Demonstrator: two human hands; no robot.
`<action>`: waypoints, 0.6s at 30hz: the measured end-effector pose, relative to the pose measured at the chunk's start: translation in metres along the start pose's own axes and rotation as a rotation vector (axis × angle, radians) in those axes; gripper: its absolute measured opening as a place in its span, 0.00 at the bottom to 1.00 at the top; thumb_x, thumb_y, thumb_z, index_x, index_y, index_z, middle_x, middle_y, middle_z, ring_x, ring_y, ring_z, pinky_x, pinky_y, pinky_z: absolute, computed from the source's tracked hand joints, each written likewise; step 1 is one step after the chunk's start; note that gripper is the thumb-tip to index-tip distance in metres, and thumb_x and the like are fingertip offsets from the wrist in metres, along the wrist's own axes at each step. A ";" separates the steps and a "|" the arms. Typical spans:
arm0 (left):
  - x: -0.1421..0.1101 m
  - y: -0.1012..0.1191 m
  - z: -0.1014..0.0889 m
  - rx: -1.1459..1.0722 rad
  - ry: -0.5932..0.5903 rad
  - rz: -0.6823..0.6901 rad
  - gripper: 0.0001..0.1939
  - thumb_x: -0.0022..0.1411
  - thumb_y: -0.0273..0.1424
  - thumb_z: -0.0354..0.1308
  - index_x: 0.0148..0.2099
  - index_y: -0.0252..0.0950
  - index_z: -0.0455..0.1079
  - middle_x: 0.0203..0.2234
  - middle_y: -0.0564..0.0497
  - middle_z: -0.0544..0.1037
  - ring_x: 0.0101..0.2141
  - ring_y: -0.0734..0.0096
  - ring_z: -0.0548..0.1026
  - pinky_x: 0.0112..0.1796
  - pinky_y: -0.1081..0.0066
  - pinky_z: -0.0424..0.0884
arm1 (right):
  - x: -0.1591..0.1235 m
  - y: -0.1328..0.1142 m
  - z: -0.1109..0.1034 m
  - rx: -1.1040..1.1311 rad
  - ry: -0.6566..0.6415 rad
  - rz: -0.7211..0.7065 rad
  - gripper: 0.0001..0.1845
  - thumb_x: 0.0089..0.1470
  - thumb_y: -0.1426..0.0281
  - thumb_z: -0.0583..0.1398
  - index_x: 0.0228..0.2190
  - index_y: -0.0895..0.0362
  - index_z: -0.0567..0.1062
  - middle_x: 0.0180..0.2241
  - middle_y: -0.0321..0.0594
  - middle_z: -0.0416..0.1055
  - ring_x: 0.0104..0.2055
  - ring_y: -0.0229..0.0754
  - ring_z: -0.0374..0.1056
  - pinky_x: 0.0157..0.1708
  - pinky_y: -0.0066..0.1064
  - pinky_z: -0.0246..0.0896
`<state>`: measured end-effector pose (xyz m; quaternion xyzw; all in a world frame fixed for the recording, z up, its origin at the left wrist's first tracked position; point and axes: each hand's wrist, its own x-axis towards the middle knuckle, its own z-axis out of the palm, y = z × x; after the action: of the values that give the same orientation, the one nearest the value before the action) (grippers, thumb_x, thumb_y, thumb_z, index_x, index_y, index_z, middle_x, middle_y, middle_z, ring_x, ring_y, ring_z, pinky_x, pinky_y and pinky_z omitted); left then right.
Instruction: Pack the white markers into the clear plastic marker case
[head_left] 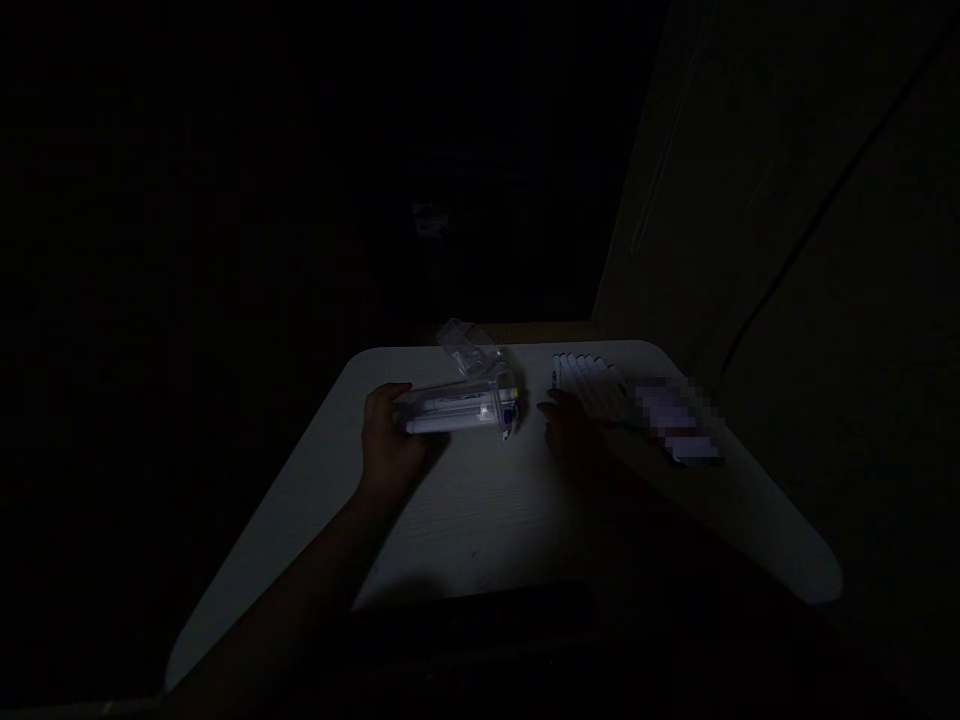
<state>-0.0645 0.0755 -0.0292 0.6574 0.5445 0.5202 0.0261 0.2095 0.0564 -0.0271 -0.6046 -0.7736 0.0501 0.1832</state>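
Note:
The scene is very dark. My left hand [388,440] is wrapped round the near end of a clear plastic case [459,408] that lies on its side on a white table [480,510], with white markers inside and its lid flipped open behind it. My right hand [574,432] rests just right of the case's open end, by a row of white markers [592,385] laid side by side. Its fingers are too dark to make out.
A pale wall or cabinet panel [750,200] rises at the right behind the table. A blurred patch [679,420] lies to the right of the markers. Everything left of and beyond the table is black.

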 end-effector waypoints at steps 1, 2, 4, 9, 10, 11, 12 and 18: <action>0.000 0.000 0.000 -0.001 -0.004 -0.005 0.34 0.41 0.28 0.68 0.53 0.37 0.66 0.50 0.41 0.71 0.52 0.49 0.73 0.53 0.50 0.72 | 0.000 0.001 0.000 0.008 0.003 0.005 0.25 0.61 0.80 0.51 0.56 0.65 0.76 0.65 0.58 0.65 0.68 0.52 0.62 0.68 0.44 0.60; 0.000 0.001 0.000 -0.001 -0.008 -0.007 0.33 0.41 0.28 0.68 0.53 0.37 0.66 0.51 0.41 0.71 0.52 0.49 0.73 0.54 0.50 0.72 | 0.001 0.001 0.000 0.016 0.006 0.013 0.25 0.60 0.80 0.52 0.55 0.65 0.76 0.65 0.58 0.65 0.69 0.52 0.61 0.68 0.44 0.59; -0.001 0.001 0.000 0.000 -0.013 -0.008 0.33 0.42 0.28 0.68 0.53 0.36 0.65 0.51 0.41 0.71 0.53 0.49 0.73 0.54 0.50 0.71 | 0.003 0.003 -0.001 0.031 0.005 0.041 0.24 0.59 0.81 0.53 0.53 0.63 0.78 0.65 0.56 0.65 0.68 0.51 0.62 0.69 0.43 0.59; -0.001 -0.003 0.001 0.007 -0.001 0.008 0.32 0.43 0.28 0.67 0.53 0.35 0.66 0.51 0.41 0.71 0.52 0.51 0.73 0.54 0.52 0.72 | 0.006 0.003 -0.007 0.061 0.005 0.105 0.23 0.57 0.82 0.55 0.51 0.62 0.80 0.61 0.55 0.70 0.63 0.50 0.68 0.66 0.42 0.63; -0.001 -0.004 0.001 0.010 0.002 0.016 0.32 0.43 0.29 0.68 0.53 0.36 0.66 0.50 0.41 0.72 0.52 0.51 0.73 0.54 0.52 0.72 | 0.006 0.003 -0.009 0.080 0.010 0.115 0.22 0.57 0.82 0.55 0.50 0.61 0.80 0.59 0.54 0.73 0.61 0.50 0.71 0.64 0.41 0.64; -0.001 -0.005 0.001 0.010 0.005 0.025 0.32 0.42 0.29 0.68 0.53 0.36 0.67 0.50 0.42 0.72 0.51 0.51 0.74 0.53 0.52 0.73 | 0.006 0.003 -0.011 0.102 0.015 0.128 0.21 0.57 0.81 0.55 0.48 0.60 0.81 0.56 0.53 0.75 0.58 0.49 0.73 0.63 0.41 0.66; -0.001 -0.006 0.002 0.008 0.011 0.033 0.33 0.41 0.29 0.68 0.53 0.37 0.67 0.50 0.42 0.72 0.51 0.50 0.74 0.53 0.52 0.73 | 0.006 0.003 -0.013 0.122 0.020 0.140 0.20 0.57 0.81 0.56 0.48 0.60 0.81 0.53 0.52 0.77 0.56 0.49 0.74 0.62 0.41 0.67; 0.000 -0.009 0.002 -0.015 0.022 0.029 0.34 0.40 0.29 0.69 0.52 0.38 0.67 0.50 0.42 0.72 0.51 0.49 0.74 0.52 0.50 0.73 | 0.013 0.021 -0.021 0.345 0.302 0.144 0.14 0.56 0.75 0.58 0.41 0.57 0.81 0.46 0.47 0.81 0.50 0.48 0.76 0.56 0.40 0.70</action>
<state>-0.0687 0.0800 -0.0354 0.6594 0.5312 0.5317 0.0174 0.2330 0.0712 -0.0111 -0.6187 -0.6723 0.1034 0.3931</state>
